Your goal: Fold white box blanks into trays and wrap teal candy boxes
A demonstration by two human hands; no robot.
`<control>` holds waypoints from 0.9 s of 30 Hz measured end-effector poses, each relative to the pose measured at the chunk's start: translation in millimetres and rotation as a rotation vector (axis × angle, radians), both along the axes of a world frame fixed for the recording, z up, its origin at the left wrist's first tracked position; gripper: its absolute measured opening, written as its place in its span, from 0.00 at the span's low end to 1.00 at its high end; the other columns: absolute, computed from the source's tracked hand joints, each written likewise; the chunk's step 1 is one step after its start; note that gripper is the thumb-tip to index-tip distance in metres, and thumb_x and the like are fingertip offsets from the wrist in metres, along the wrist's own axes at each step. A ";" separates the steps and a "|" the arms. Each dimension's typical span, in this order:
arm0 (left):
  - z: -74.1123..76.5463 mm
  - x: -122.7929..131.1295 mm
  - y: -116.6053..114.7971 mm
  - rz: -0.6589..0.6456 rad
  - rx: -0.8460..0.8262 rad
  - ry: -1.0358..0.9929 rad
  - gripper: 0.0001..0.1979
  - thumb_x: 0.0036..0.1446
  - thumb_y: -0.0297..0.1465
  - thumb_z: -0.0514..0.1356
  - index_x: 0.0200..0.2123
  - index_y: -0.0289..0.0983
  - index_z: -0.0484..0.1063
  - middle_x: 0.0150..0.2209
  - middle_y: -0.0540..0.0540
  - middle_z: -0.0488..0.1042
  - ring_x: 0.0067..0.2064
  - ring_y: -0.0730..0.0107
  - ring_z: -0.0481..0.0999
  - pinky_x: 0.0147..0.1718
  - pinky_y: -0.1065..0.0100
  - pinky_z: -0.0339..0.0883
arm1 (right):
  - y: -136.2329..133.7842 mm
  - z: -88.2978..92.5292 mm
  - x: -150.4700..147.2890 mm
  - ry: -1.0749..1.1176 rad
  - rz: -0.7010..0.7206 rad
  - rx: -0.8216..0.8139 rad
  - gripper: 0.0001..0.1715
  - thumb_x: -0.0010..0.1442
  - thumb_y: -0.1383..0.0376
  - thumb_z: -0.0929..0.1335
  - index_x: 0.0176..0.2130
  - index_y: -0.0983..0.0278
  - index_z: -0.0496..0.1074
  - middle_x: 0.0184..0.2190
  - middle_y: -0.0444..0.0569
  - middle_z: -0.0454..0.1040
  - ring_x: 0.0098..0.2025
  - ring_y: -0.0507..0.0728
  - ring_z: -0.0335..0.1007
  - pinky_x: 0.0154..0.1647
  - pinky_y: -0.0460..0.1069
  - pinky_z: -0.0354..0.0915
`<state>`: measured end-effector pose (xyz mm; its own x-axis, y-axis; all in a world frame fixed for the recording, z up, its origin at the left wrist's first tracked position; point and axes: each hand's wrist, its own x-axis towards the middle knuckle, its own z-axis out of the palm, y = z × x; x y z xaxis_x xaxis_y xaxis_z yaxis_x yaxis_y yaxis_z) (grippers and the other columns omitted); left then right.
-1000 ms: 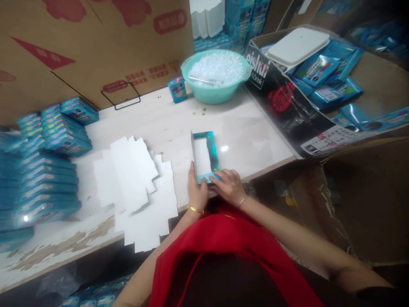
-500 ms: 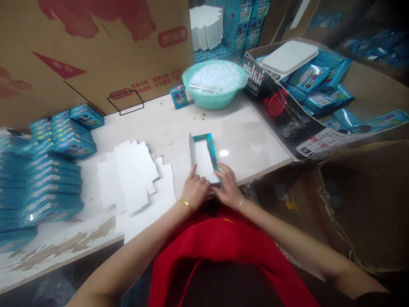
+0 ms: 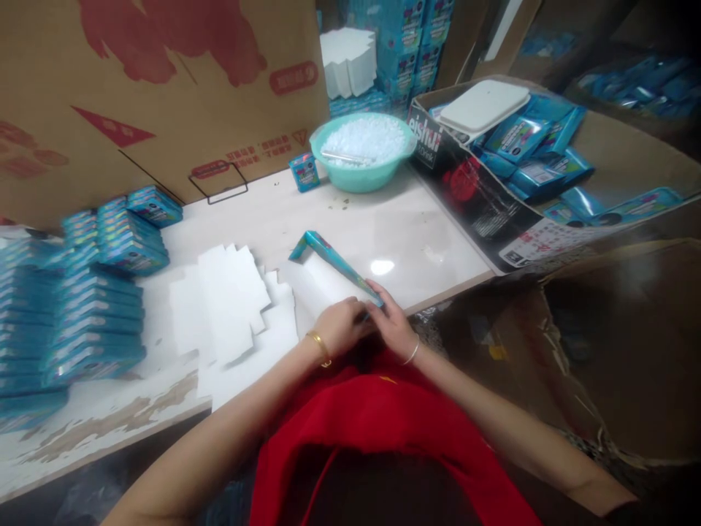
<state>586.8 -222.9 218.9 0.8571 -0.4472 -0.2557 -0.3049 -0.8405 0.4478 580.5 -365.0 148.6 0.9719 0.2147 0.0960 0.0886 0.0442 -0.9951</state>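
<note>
Tabletop [image 3: 399,226]: brightly lit, with a white glare spot
Handled carton [image 3: 318,286]: pale inside, detail washed out
Left box stacks [image 3: 98,321]: smeared, stretched toward the frame edge
Lower-right cardboard [image 3: 629,351]: deep shadow
Upper-right packs [image 3: 651,88]: dim, blurred

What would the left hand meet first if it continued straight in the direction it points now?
Most likely the right hand, which is just ahead of the left hand at the near end of the partly folded carton; depth between them is unclear.

blanks [image 3: 230,296] left of box [image 3: 323,281] | packets [image 3: 646,86] apparently behind right-hand carton [image 3: 482,197]
</note>
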 end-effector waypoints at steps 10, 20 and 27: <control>5.6 7.4 10.1 -0.063 -0.081 0.111 0.10 0.58 0.34 0.55 0.36 0.36 0.74 0.34 0.46 0.76 0.33 0.68 0.73 0.35 0.68 0.65 | -13.3 -9.6 36.9 0.035 0.224 -0.403 0.16 0.62 0.61 0.57 0.46 0.63 0.66 0.38 0.46 0.73 0.43 0.56 0.69 0.46 0.51 0.65; -10.9 84.9 83.6 -0.308 0.484 -0.180 0.11 0.55 0.28 0.53 0.42 0.38 0.69 0.38 0.42 0.73 0.38 0.61 0.71 0.36 0.63 0.60 | -23.3 8.8 96.5 -0.195 0.433 -1.121 0.12 0.62 0.61 0.62 0.38 0.65 0.71 0.43 0.54 0.68 0.40 0.59 0.67 0.38 0.50 0.61; -25.8 92.5 79.9 -0.364 0.534 -0.138 0.13 0.59 0.25 0.47 0.44 0.38 0.66 0.36 0.41 0.73 0.30 0.65 0.70 0.27 0.67 0.55 | 9.8 25.3 98.3 -0.412 0.524 -1.395 0.12 0.61 0.68 0.61 0.43 0.66 0.70 0.42 0.57 0.71 0.47 0.63 0.66 0.40 0.53 0.63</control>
<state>679.3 -143.0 193.2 0.7159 -0.5567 -0.4214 -0.6363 -0.7686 -0.0657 678.8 -355.2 173.9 0.7188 0.6560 -0.2303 0.6301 -0.7547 -0.1829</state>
